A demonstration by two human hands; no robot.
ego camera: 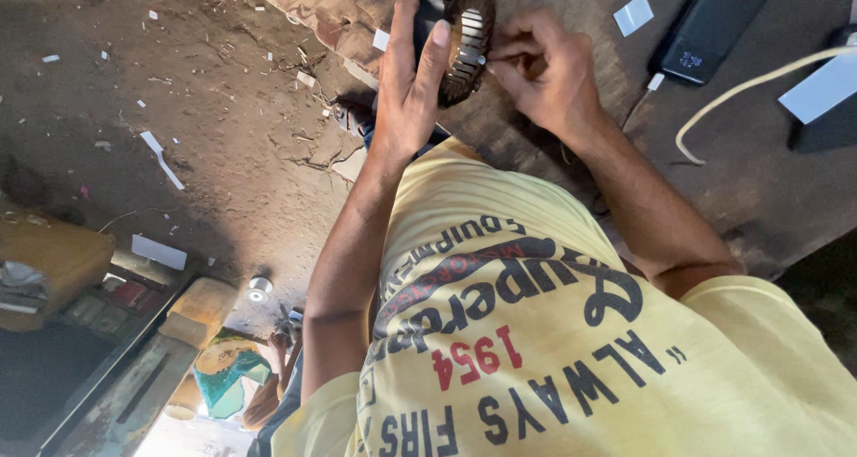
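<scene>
Stator (466,37): a dark ring with pale slots around its inner face, held up over the brown bench (759,189), just beyond the yellow shirt (536,350) that fills the near part of the view. The left hand (409,87) grips it from the side, with the fingers closed around the rim and one finger (435,55) lying flat across the slotted face. The right hand (546,71) meets the ring's other edge with its fingertips (498,57) pinched tightly together against the slots. I cannot tell whether they hold anything small between them. Further out on the bench, to the right, a white cable (750,87) curves past a black power bank (714,20), with a paper slip (634,13) beside it. On the left lies a dirt floor (205,91) strewn with scraps and one white strip (161,158).
</scene>
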